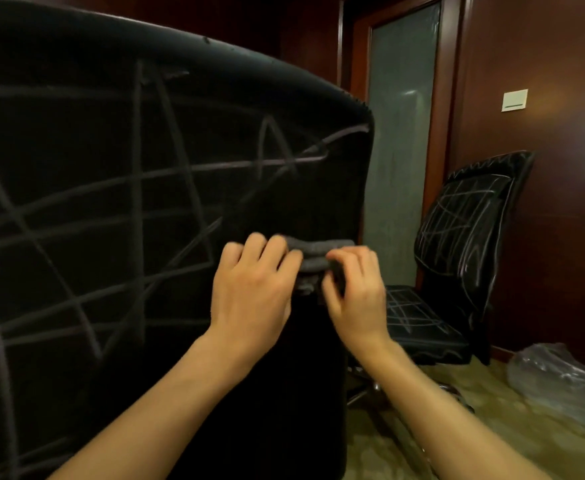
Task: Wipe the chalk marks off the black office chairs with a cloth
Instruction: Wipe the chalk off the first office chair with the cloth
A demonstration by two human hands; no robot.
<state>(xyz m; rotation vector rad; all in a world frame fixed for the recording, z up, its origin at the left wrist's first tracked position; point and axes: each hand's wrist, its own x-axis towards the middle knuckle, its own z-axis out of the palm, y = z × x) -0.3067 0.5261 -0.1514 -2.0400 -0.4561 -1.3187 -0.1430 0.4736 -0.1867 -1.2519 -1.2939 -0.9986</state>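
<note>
- Hands close together in front of a big black chair back (111, 188), near its right edge.
- Left hand (253, 289) with fingers curled over the left end of a gray cloth (313, 261), gripping it.
- Right hand (353, 289) pinching the right end of the same cloth with thumb and fingers.
- Cloth folded into a small thick wad, held between both hands, right by the chair back; touching it or not, cannot tell.
- Chalk marks (138, 168) all over the chair back: long pale lines crossing each other, some pointy shapes near the top right.
- Second black chair (464, 237) well apart, toward the right wall, also scribbled with white lines on its back and seat.
- Frosted glass door (400, 133) with a brown wood frame between the two chairs, farther back.
- Small white plate (514, 100) on the dark wall at the upper right.
- Crumpled clear plastic (558, 379) on the floor in the lower right corner.
</note>
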